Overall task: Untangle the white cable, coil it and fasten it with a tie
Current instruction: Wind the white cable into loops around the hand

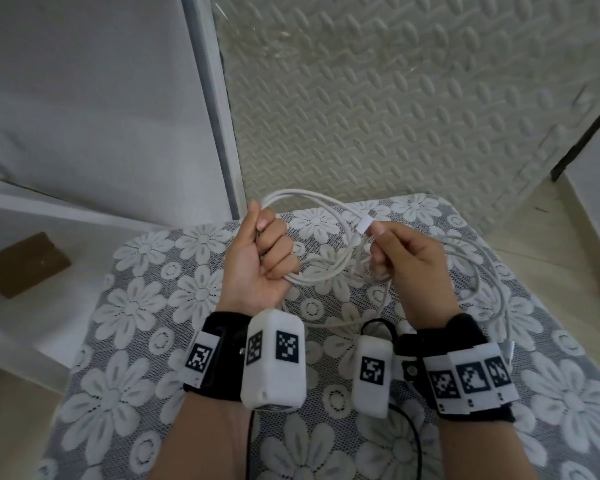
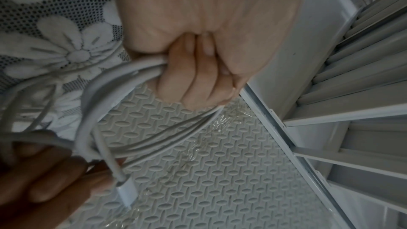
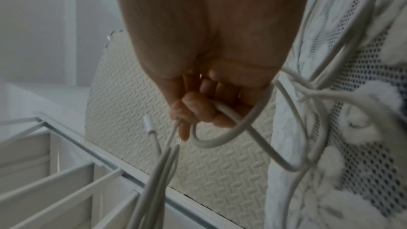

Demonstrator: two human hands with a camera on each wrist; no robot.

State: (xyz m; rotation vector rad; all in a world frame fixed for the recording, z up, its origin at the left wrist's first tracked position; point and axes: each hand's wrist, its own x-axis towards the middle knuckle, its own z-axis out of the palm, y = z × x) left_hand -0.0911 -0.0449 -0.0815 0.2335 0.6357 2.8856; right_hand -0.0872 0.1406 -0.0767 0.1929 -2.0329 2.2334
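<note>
My left hand (image 1: 260,251) is a fist around several loops of the white cable (image 1: 309,278), held above the table. In the left wrist view its fingers (image 2: 193,83) curl round the bundled strands (image 2: 176,128). My right hand (image 1: 374,233) pinches the cable just behind its white connector (image 1: 365,223), which points up and left towards the coil. The connector (image 2: 125,192) also shows by the right hand (image 2: 44,180). In the right wrist view the fingers (image 3: 198,111) hold a strand, with a loop (image 3: 220,143) hanging below and a plug end (image 3: 147,124) beside it. Loose cable trails right over the cloth. No tie is visible.
The table carries a grey lace cloth with white flowers (image 1: 187,289). An embossed foam mat (image 1: 395,98) stands behind it. A white frame (image 1: 215,98) and a white shelf with a brown block (image 1: 25,263) are at the left. A dark pole (image 1: 586,133) leans at the right.
</note>
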